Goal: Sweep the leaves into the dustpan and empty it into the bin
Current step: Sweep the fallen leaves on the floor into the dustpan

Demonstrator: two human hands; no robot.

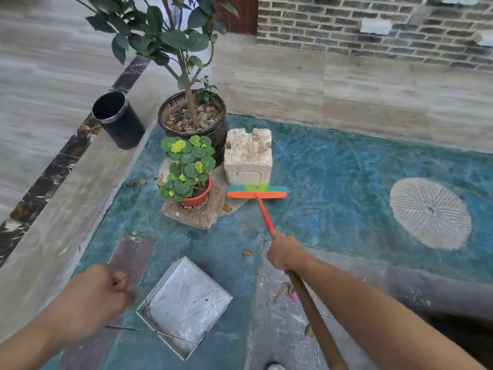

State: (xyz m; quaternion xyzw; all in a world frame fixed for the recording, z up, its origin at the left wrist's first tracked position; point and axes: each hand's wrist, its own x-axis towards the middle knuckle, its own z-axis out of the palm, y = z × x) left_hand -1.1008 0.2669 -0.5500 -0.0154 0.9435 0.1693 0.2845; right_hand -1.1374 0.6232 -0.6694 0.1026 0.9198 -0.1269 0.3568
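Observation:
My right hand grips the broom handle, brown low down and orange further out. The broom head, orange with green and teal bristles, rests on the blue-green floor against a stone block. A square metal dustpan sits on the floor near me, left of the broom. My left hand is a closed fist just left of the pan, where thin wires from the pan's corners lead. Dry leaves lie scattered: one by my right hand, one near the broom head, others left of the small pot. The black bin stands far left.
A large dark pot with a tree and a small red pot of round-leaved greenery on a stone slab stand ahead. A round carved stone is set in the floor at right. Tiled ledges border the left and back.

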